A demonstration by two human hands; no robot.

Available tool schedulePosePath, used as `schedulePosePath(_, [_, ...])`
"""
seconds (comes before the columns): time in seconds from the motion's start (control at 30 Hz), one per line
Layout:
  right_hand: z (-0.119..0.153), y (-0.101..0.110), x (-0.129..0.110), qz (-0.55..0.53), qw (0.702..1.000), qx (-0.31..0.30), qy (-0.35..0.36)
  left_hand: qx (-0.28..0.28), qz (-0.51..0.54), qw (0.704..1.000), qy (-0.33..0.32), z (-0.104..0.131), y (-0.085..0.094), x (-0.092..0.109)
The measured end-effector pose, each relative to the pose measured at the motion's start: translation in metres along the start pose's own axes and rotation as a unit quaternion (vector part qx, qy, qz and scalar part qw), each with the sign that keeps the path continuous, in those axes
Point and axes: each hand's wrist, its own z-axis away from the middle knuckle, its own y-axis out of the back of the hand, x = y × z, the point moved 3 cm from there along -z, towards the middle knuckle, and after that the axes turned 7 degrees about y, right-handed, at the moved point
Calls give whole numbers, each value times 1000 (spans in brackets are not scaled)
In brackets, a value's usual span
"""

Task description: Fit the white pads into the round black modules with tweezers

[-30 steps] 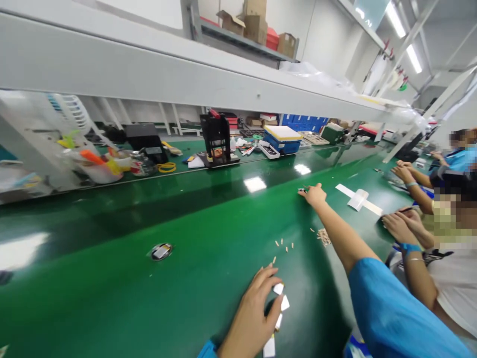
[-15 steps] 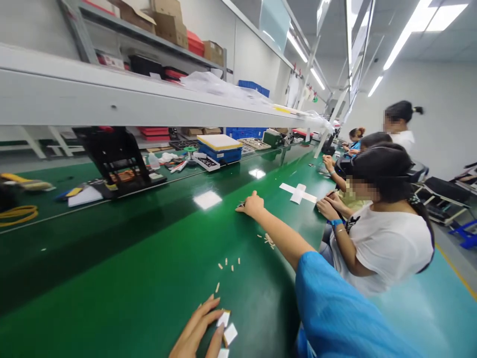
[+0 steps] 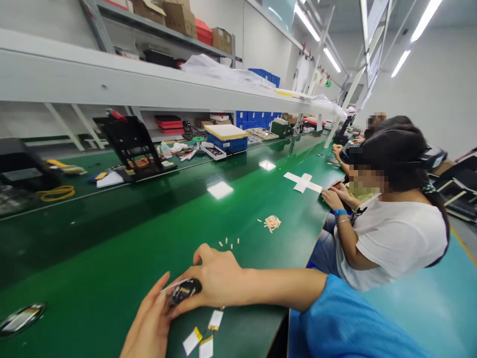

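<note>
Near the desk's (image 3: 112, 278) front edge, both hands close on a small dark part in clear wrap (image 3: 182, 291): left hand (image 3: 149, 325) cradling beneath, right hand (image 3: 216, 278) pinching it steady above white labels (image 3: 203, 335).

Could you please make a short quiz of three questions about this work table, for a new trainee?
1. True or false: both hands touch the small dark part.
2. What lies on the belt just below the right hand?
A. white slips
B. scissors
C. a cup
3. Fill in: the heap of small tan pieces lies ____ the white cross of tape than the left hand.

Key:
1. True.
2. A, white slips.
3. Nearer.
</note>
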Motion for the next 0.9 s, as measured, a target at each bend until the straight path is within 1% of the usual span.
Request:
schedulePosePath(0.07, [7,-8,-3,-7,1000,-18,0,-9,27,997,74,11,-1,2])
schedulePosePath(0.13, [11,-15,-3,-16,999,-40,1,-12,17,993,113,22,-2,4])
schedulePosePath(0.2, [14,-20,-3,-38,998,-53,9,-27,3,991,131,30,-3,5])
schedulePosePath(0.3, [17,-22,-1,-91,994,-52,26,-44,-5,991,125,35,-1,3])
schedulePosePath(0.37, [18,-17,2,-143,989,-20,29,-46,-1,993,108,38,2,2])
schedulePosePath(0.43, [18,-7,9,-210,976,52,17,-53,-4,994,90,41,6,1])
schedulePosePath(0.5, [17,3,19,-283,951,126,1,-75,-15,994,72,43,8,0])
schedulePosePath(0.53, [16,6,25,-316,938,143,-18,-92,-20,994,62,43,8,-1])
schedulePosePath(0.57, [15,6,31,-351,924,146,-43,-103,-16,993,47,43,8,-3])
schedulePosePath(0.63, [13,2,41,-436,884,135,-99,-100,-12,995,21,40,10,-8])
schedulePosePath(0.73, [11,-10,48,-540,818,106,-167,-88,-30,996,11,34,14,-16])
schedulePosePath(0.8, [11,-16,44,-594,773,94,-201,-94,-54,994,9,34,15,-17])
schedulePosePath(0.9, [14,-18,28,-656,708,87,-245,-85,-98,991,-3,40,16,-15])
